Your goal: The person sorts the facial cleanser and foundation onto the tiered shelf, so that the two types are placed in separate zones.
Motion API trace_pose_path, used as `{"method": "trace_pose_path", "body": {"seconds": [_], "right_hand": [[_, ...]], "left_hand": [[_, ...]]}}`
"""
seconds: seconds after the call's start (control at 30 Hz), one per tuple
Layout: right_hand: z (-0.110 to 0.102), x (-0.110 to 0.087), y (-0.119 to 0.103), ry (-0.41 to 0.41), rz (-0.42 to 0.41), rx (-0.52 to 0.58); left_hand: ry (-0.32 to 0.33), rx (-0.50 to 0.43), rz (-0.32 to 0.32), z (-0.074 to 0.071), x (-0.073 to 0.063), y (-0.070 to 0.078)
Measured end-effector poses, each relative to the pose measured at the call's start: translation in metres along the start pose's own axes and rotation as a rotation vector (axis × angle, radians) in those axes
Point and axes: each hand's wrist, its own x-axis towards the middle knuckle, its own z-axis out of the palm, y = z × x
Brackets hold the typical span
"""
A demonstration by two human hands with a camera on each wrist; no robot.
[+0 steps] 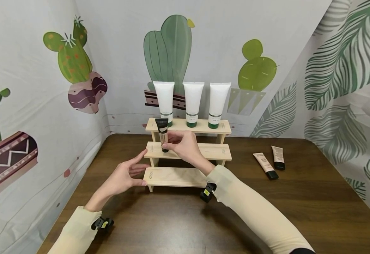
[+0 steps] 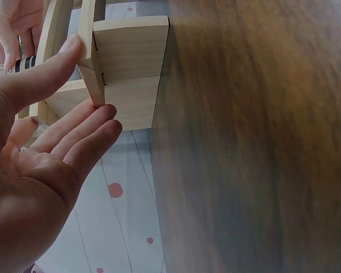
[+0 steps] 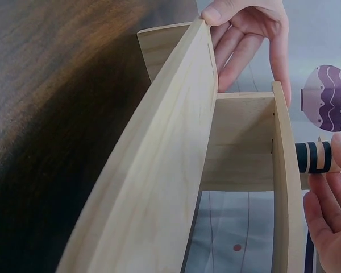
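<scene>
My right hand (image 1: 187, 146) pinches a small cosmetic tube (image 1: 162, 127) with a black top end, a printed beige body and a dark cap at the bottom. The tube is upright at the left end of the middle tier of a three-step wooden display stand (image 1: 172, 175), its cap close over the board. In the right wrist view the banded black cap (image 3: 314, 157) shows beside the shelf edge. My left hand (image 1: 122, 176) is at the stand's left side, fingers extended. Its thumb touches the lowest tier's corner, and its index fingertip is at the middle tier's edge.
Three white tubes with green caps, such as the middle one (image 1: 192, 102), stand upright on the top tier. Two beige tubes with black caps, one marked BB (image 1: 263, 164), lie on the brown table (image 1: 172, 222) to the right. A cactus-print cloth hangs behind.
</scene>
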Motion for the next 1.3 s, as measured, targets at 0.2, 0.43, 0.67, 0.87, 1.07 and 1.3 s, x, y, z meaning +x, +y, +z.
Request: {"method": "trace_pose_path", "body": {"seconds": [0.2,0.43,0.67,0.87,1.07,1.3], "right_hand": [[0.0,0.0,0.001,-0.001,-0.009,-0.006],[0.0,-0.002,0.002,-0.008,-0.014,0.004],[-0.009,-0.007,0.0,0.002,0.012,0.04],[-0.025,-0.015,-0.001,0.015,0.011,0.018],[-0.049,-0.028,-0.003,-0.003,-0.002,-0.015],[-0.078,-0.044,-0.004,-0.017,-0.014,-0.082]], "left_hand": [[-0.003,0.0,-0.002,0.0,0.0,-0.001],[-0.003,-0.002,-0.006,0.001,-0.001,-0.001],[0.001,-0.009,-0.002,0.002,0.0,-0.001],[0.005,-0.004,0.005,0.002,0.0,-0.001],[0.006,0.0,0.008,0.001,0.0,-0.001],[0.005,0.004,0.008,0.001,0.0,0.0]]}}
